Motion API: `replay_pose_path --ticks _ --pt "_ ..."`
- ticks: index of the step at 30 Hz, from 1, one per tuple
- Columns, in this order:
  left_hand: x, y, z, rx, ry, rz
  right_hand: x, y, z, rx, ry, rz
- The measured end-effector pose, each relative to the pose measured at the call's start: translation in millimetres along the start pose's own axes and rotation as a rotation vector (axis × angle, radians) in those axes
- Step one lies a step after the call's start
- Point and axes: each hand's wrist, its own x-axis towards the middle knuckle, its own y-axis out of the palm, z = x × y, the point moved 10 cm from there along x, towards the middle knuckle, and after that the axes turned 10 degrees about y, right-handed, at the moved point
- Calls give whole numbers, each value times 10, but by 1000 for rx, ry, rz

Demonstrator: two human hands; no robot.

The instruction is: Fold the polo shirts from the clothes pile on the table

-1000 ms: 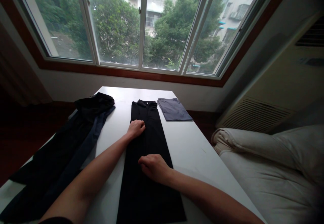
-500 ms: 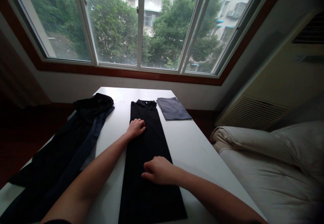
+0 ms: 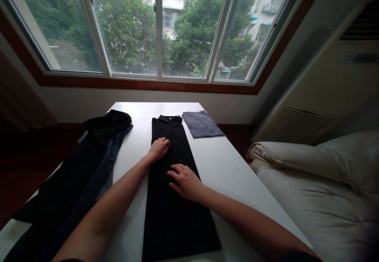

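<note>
A black collared shirt (image 3: 177, 226) lies folded lengthwise into a long strip down the middle of the white table (image 3: 227, 175), its collar at the far end. Resting on its upper left part is my left hand (image 3: 160, 148), the fingers lightly bent on the cloth and holding nothing. My right hand (image 3: 186, 181) is over the middle of the shirt with its fingers apart, and nothing is in it. Whether its fingertips touch the fabric I cannot tell.
A folded grey garment (image 3: 203, 123) lies at the far right of the table. Dark clothes (image 3: 79, 167) are heaped along the left edge. To the right stands a cream padded seat (image 3: 308, 187), with an air conditioner (image 3: 319, 96) behind it. A window (image 3: 160, 32) is ahead.
My right hand has moved forward along the shirt, and its fingers have gone from curled to spread. My left hand stays in about the same place on the cloth.
</note>
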Motion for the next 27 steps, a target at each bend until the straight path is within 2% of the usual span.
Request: replay_pose_path --ticks 6,8,11,13,15,22,27 --pt "-6 4 49 -43 -6 -8 -37 75 119 225 -90 138" --pt "-5 11 54 -48 -3 -16 8 51 60 256 -91 85" --pt "-4 21 65 -57 0 -28 113 7 -175 190 -17 -48" --pt "-4 29 72 -62 -4 -25 161 54 -279 115 -4 -42" --pt "-6 29 73 -65 -7 -21 164 107 -278 65 -40 3" --pt "-14 6 64 -66 -7 -27 -58 30 182 2 -178 104" --pt "-12 -3 52 -69 14 -34 -276 -9 477 30 -270 267"
